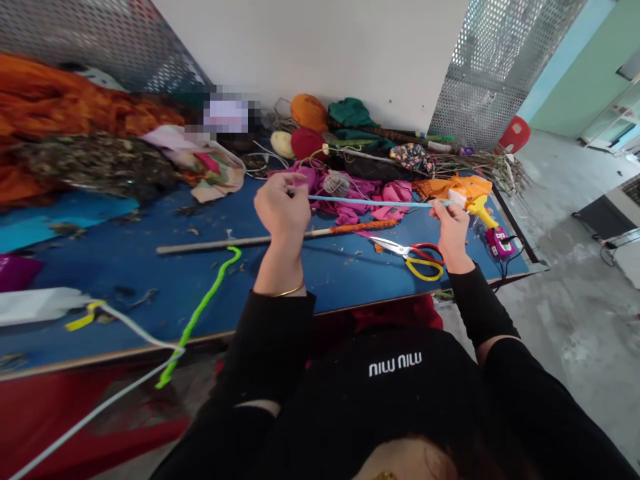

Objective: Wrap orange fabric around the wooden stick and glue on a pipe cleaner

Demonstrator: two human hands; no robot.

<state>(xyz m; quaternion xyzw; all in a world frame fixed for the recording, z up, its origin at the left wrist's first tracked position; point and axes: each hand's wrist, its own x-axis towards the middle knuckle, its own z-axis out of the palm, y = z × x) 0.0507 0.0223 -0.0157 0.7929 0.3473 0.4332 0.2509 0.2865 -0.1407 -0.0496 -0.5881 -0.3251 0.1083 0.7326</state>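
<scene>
Above the blue table (340, 277), left fingers (289, 179) and right fingers (441, 211) pinch closed on a light-blue strip (373, 201) (slim, straight).

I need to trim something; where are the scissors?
In the head view, the scissors lie right of centre on the blue table, just left of the right hand, near the orange-wrapped stick.

Clockwise about my view's centre: one light-blue strip (370, 201), two o'clock; one pair of scissors (406, 252), one yellow glue gun (483, 212), one magenta power socket (499, 247), three o'clock; one bright green cord (197, 315), eight o'clock; one orange-wrapped stick (225, 244), nine o'clock.
</scene>
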